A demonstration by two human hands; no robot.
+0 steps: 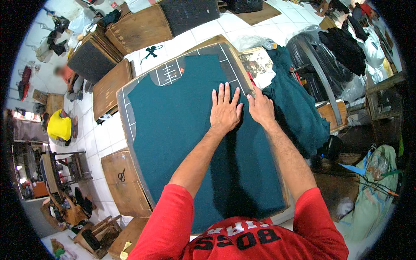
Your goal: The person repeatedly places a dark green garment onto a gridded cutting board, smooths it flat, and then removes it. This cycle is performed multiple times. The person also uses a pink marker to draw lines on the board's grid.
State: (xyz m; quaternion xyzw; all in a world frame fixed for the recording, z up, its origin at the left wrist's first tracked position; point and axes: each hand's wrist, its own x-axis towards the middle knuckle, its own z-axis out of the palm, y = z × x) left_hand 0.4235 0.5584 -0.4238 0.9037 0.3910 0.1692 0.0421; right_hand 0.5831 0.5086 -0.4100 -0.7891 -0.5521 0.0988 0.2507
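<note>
A dark teal garment panel [172, 130], cut with a neckline and shoulder, lies flat over a dark board [130, 110] marked with white lines. My left hand [225, 107] presses palm down on the panel with its fingers spread. At the panel's right edge is my right hand [261, 107], its index finger extended and its other fingers curled under. Whether it pinches the cloth there cannot be seen. Just beyond its fingertips shows a small red object [250, 78]. More teal fabric [292, 107] lies bunched to the right of the board.
Wooden boards [125, 182] lean or lie on the left, one bearing a black cord loop. Another black cord [151, 53] lies on the white tiles. Black plastic-wrapped bundles [317, 61] and a curved metal strip [323, 78] stand right. A person in yellow [59, 125] crouches far left.
</note>
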